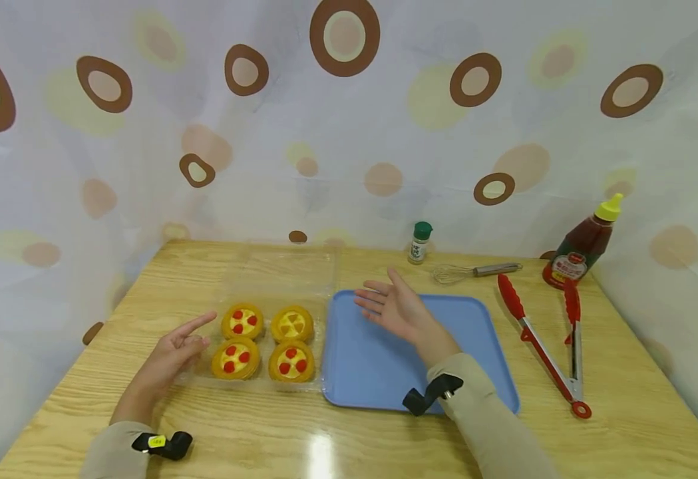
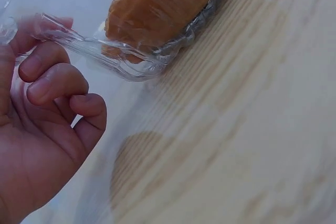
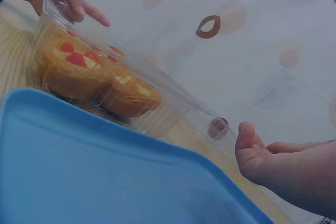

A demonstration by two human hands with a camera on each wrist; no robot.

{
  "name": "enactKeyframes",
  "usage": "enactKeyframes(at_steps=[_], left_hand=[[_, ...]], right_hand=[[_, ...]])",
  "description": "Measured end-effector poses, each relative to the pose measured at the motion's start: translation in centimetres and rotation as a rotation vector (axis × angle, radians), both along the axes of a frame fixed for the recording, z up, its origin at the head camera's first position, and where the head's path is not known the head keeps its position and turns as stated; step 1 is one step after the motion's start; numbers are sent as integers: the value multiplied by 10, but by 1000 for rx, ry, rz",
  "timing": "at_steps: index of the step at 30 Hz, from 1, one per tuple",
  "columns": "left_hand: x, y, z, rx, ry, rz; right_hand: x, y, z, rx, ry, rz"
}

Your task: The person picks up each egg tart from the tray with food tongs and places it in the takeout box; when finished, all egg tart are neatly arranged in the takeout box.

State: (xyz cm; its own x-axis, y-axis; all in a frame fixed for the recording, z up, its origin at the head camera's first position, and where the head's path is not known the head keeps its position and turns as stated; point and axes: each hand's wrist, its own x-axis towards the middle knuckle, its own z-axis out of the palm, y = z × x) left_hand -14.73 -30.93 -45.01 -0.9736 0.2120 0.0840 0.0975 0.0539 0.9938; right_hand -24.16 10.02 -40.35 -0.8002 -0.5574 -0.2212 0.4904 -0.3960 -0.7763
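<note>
A clear plastic box lies open on the table, its clear lid spread toward the wall. Several small tarts sit in it, most topped with red pieces, one with yellowish wedges. At the box's left edge is my left hand. Its index finger extends past the rim while the other fingers curl, and the plastic edge runs between them in the left wrist view. My right hand hovers over the blue tray, palm turned left, fingers extended, holding nothing.
Right of the tray lie red-tipped tongs, spread apart. Behind it are a whisk and a green-capped shaker. A red sauce bottle with a yellow cap stands at the back right. A patterned cloth closes off the back.
</note>
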Motion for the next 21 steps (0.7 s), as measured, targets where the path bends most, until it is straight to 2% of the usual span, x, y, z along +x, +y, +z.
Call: enactKeyframes(at_steps=[4, 12, 16, 21], left_hand=[[2, 0, 2, -55, -22, 10], [-2, -1, 10, -133, -40, 7], [-5, 0, 12, -152, -60, -6], [-3, -3, 10, -148, -58, -5]], right_hand=[[-15, -21, -12, -6, -37, -63], [-42, -43, -21, 61, -15, -121], [-49, -48, -19, 38, -21, -149], [-49, -53, -15, 5, -29, -157]])
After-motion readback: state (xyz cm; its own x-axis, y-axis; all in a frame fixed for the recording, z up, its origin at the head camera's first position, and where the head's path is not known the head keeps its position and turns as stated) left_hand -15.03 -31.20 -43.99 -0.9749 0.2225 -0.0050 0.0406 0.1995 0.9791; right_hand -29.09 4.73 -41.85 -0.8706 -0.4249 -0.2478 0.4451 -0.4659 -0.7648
